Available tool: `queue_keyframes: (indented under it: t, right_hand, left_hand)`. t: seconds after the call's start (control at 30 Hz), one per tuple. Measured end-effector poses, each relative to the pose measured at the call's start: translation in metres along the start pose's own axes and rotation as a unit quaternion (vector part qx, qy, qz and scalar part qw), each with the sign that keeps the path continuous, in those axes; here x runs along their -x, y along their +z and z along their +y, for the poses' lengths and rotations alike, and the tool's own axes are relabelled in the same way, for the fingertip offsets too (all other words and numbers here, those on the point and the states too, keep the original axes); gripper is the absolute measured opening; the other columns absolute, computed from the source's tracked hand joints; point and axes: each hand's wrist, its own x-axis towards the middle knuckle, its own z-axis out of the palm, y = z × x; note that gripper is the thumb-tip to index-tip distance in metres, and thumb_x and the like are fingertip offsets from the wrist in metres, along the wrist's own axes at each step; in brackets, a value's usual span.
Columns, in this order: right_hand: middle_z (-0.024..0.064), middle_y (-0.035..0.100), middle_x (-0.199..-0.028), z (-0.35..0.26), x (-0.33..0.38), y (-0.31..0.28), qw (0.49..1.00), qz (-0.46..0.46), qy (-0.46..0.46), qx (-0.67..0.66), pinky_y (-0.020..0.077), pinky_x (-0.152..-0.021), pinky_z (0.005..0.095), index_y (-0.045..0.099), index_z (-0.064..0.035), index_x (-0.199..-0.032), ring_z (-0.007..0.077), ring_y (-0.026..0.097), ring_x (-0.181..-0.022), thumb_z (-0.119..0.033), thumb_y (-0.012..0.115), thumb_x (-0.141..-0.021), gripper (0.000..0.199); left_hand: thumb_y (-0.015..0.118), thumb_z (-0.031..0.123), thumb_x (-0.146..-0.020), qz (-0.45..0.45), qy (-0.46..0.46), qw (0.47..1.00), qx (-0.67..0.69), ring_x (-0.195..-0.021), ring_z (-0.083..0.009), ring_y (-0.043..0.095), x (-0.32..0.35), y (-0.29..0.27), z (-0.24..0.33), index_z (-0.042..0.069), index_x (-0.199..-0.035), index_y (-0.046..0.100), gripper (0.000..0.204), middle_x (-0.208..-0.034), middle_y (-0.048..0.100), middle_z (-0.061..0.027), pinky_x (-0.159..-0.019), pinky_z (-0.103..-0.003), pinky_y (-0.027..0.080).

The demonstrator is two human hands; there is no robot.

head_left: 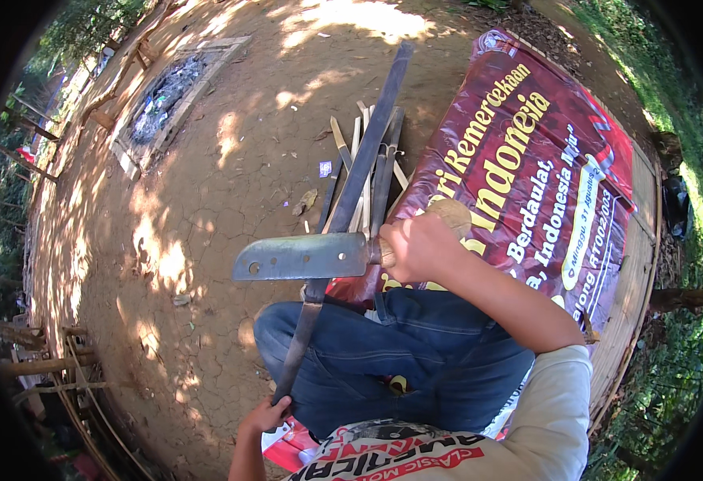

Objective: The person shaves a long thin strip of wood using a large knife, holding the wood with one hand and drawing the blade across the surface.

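Observation:
My right hand (422, 247) is closed round the wooden handle of a cleaver (299, 257). Its broad grey blade has several round holes and points left, lying across a long dark bamboo slat (359, 180) in this view. I cannot tell whether blade and slat touch. My left hand (269, 414) grips the slat's near end, beside my bent knee. From there the slat slants up over my leg and away to the far right. Beneath its far half lies a loose pile of bamboo strips (383, 172), some pale, some dark.
A dark red printed banner (487, 136) covers the bamboo platform (644, 232) under me at right. Cracked bare earth (207, 240) spreads to the left, with a dry leaf (306, 202) and a small blue packet (325, 168). Farther off is a framed ash pit (167, 100).

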Motion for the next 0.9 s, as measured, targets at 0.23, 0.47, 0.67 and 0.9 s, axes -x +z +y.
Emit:
queue_keyframes:
  t: [0.23, 0.47, 0.67, 0.9]
  right_hand:
    - [0.0195, 0.068, -0.083, 0.038, -0.047, -0.037, 0.976, -0.137, 0.167, -0.007, 0.0533, -0.073, 0.0415, 0.068, -0.0028, -0.076, 0.0334, 0.067, -0.083, -0.017, 0.062, -0.065, 0.020]
    - [0.0204, 0.068, -0.085, 0.146, -0.004, -0.073, 0.922, -0.011, 0.387, 0.021, 0.0514, -0.078, 0.0438, 0.068, -0.0020, -0.085, 0.0357, 0.066, -0.085, -0.025, 0.064, -0.070, 0.028]
    - [0.0176, 0.065, -0.072, 0.132, 0.025, -0.078, 0.919, 0.085, 0.383, -0.034, 0.0490, -0.068, 0.0456, 0.063, -0.0021, -0.078, 0.0357, 0.064, -0.072, -0.024, 0.066, -0.067, 0.025]
    - [0.0182, 0.058, -0.062, 0.032, 0.029, -0.066, 0.927, 0.077, 0.268, -0.250, 0.0464, -0.058, 0.0424, 0.061, -0.0007, -0.078, 0.0358, 0.059, -0.057, -0.015, 0.063, -0.067, 0.018]
  left_hand:
    - [0.059, 0.034, -0.093, 0.007, -0.013, 0.994, 0.109, -0.048, -0.0077, 0.037, 0.001, -0.002, -0.016, 0.007, -0.072, 0.052, 0.034, -0.059, 0.043, 0.0037, -0.042, -0.025, 0.030]
    - [0.058, 0.038, -0.092, 0.007, -0.045, 0.998, 0.050, -0.052, -0.0096, 0.043, 0.002, -0.003, -0.002, 0.005, -0.074, 0.054, 0.038, -0.061, 0.047, 0.0021, -0.046, -0.027, 0.036]
    - [0.057, 0.042, -0.092, 0.002, -0.015, 1.000, 0.015, -0.056, -0.0116, 0.048, -0.008, 0.003, -0.017, 0.004, -0.080, 0.055, 0.040, -0.068, 0.052, -0.0008, -0.051, -0.028, 0.042]
    - [0.055, 0.040, -0.094, 0.009, -0.055, 0.998, -0.011, -0.062, -0.0126, 0.051, 0.030, 0.003, -0.008, 0.004, -0.095, 0.059, 0.036, -0.070, 0.056, -0.0025, -0.056, -0.030, 0.043]
